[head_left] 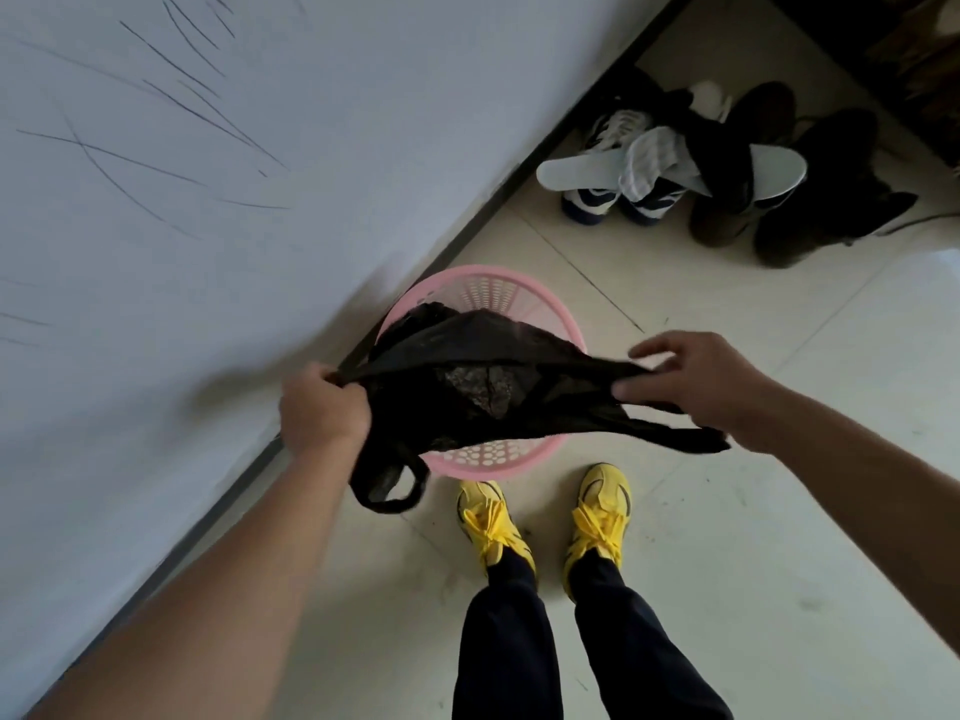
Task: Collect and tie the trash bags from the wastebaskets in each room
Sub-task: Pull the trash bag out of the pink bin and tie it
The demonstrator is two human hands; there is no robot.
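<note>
While yellow sneakers [491, 527] stand on the tiled floor [789, 511], the left hand [322, 407] clenches one end of the black trash bag [467, 366], stretched above the pink wastebasket [488, 453]. The right hand [696, 379] spreads over the other end, and whether its grip is closed cannot be told. Shoes [727, 168] pile beyond.

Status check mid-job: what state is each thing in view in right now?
pink wastebasket, upright on the floor by the wall.
black trash bag, untied, mouth stretched open between both hands, over the pink wastebasket.
left hand, grip on the bag's left edge.
right hand, grip on the bag's right handle; fingers blurred.
shoes, piled by the wall, white insoles lying across them.
yellow sneakers, laced, worn.
</note>
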